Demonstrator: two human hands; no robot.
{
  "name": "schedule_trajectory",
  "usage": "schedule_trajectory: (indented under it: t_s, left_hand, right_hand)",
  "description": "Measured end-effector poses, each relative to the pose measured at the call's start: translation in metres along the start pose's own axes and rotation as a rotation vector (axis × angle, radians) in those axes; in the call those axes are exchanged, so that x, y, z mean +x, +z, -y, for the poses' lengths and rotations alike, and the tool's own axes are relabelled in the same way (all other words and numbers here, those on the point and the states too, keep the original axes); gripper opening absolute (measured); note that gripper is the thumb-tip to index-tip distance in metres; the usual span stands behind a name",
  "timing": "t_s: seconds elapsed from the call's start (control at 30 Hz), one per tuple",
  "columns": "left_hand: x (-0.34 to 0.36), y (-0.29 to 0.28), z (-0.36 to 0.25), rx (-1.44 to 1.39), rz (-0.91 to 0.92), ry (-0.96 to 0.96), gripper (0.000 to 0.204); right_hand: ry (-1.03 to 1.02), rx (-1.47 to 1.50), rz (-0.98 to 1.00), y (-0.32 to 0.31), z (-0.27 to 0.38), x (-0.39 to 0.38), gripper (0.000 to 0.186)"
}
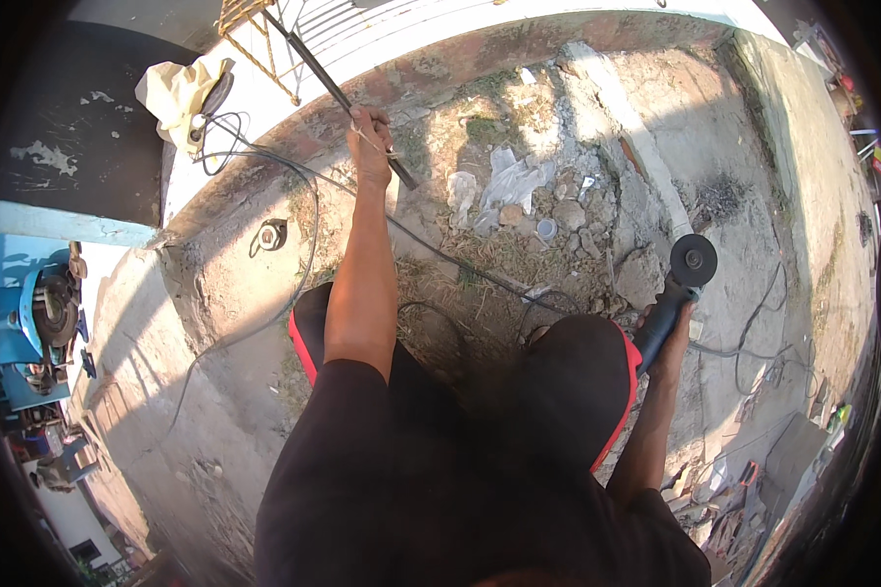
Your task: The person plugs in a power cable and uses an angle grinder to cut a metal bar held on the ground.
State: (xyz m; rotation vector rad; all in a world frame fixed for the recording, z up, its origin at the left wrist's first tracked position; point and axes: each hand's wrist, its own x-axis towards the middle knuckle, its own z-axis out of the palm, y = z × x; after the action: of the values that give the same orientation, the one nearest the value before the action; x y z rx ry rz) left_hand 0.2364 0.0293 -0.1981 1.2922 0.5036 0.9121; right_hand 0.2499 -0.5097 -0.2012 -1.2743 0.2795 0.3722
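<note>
My left hand (pixel 370 142) is closed around a long dark metal bar (pixel 318 68), gripping it near its lower end, with a thin pale wire or string at my fingers. The bar slants up toward a rusty rod frame (pixel 243 24) at the top edge. My right hand (pixel 672 338) grips the body of a black angle grinder (pixel 671 308) beside my right knee. Its dark round disc (pixel 693 256) points forward, away from me. My right fingers are partly hidden behind the tool.
Cables (pixel 440 254) cross the rough, rubble-strewn ground (pixel 196 391). A pale sack (pixel 176 98) and a tape measure (pixel 269 235) lie at left. A low concrete edge (pixel 597 34) curves ahead, with white plastic scraps (pixel 514 181) before it. A blue scooter (pixel 24 323) stands far left.
</note>
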Motion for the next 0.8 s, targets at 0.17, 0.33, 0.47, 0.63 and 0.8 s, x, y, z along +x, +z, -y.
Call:
schedule_trajectory:
  t_s: [0.17,0.33,0.47,0.63,0.8]
  left_hand:
    - [0.004,0.006,0.003,0.0,-0.002,0.039,0.073]
    - [-0.008,0.013,0.002,-0.013,-0.12,0.129,0.069]
    - [-0.007,0.003,0.0,0.003,-0.128,0.087,0.071]
    - [-0.023,0.018,0.009,0.07,-0.094,0.175,0.074]
    - [-0.023,0.023,0.02,0.141,-0.08,0.243,0.079]
  right_hand:
    - [-0.027,-0.023,-0.026,-0.012,0.002,-0.005,0.068]
    - [-0.014,0.013,-0.065,-0.007,0.003,-0.011,0.068]
    - [-0.016,0.014,-0.061,-0.005,-0.002,-0.012,0.067]
    - [0.0,0.016,-0.047,-0.001,-0.007,-0.007,0.067]
    - [-0.005,-0.038,-0.026,0.003,0.0,-0.012,0.067]
